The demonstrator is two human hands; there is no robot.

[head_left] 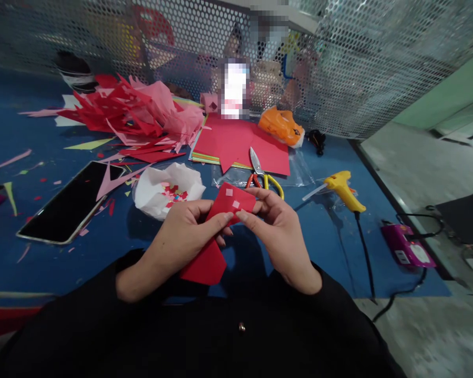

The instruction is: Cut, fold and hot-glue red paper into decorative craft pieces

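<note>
Both hands hold a red strip of paper (pixel 207 265) above the table's near edge. Two small pale pink squares show on its upper part. My left hand (pixel 185 228) grips the strip from the left, thumb on top and fingers partly behind it. My right hand (pixel 278 231) pinches the right side, its thumb close to the left thumb near the lower pink square. Just beyond lie scissors (pixel 261 176) with red and yellow handles. Left of the strip, a bowl lined with white paper (pixel 147 191) contains small red and pink paper bits.
Red and pink paper scraps (pixel 142 113) are heaped at the back left, near a phone (pixel 69 205). Coloured sheets (pixel 244 139) and an orange packet (pixel 281 126) lie ahead. A yellow glue gun (pixel 345 190) and purple power strip (pixel 410 247) are at right, before a perforated metal panel (pixel 339 79).
</note>
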